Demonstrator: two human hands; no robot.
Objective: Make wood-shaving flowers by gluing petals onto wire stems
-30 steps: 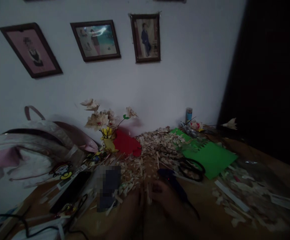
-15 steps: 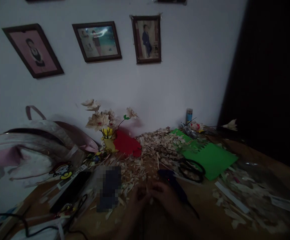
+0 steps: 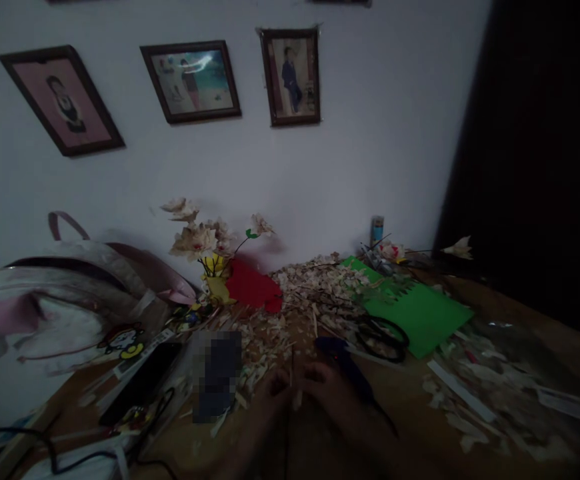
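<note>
1. The left hand (image 3: pixel 275 392) and the right hand (image 3: pixel 326 390) sit slightly higher than a second ago, close together at the bottom of the view
2. A thin wooden stick (image 3: pixel 292 367) stands almost upright in the narrow gap between the hands, its top end clear of them and its lower end lost in shadow
3. The fingers of both hands curl inward towards the stick, not spread; the light is too dim to tell whether they pinch it or only sit beside it
4. Just beyond the right hand lies what looks like a dark blue hot glue gun (image 3: pixel 343 365) with a small red light, its cord (image 3: pixel 385 423) trailing towards the lower right
5. Pale wood shavings (image 3: pixel 265 353) litter the wooden tabletop (image 3: pixel 395 393) around the hands, and a blurred object (image 3: pixel 217 377) and a black remote control (image 3: pixel 140 383) lie to the left
6. Further off are black-handled scissors (image 3: pixel 383 339) on a sheet of green paper (image 3: pixel 417 317), with a piece of red paper (image 3: pixel 253 287) beside a yellow holder (image 3: pixel 215 283) of pale shaving flowers (image 3: pixel 195 240)
7. A pink-and-white backpack (image 3: pixel 55 300) slumps at the far left, and three framed pictures (image 3: pixel 190 81) hang on the white wall (image 3: pixel 370 153) beyond
</note>
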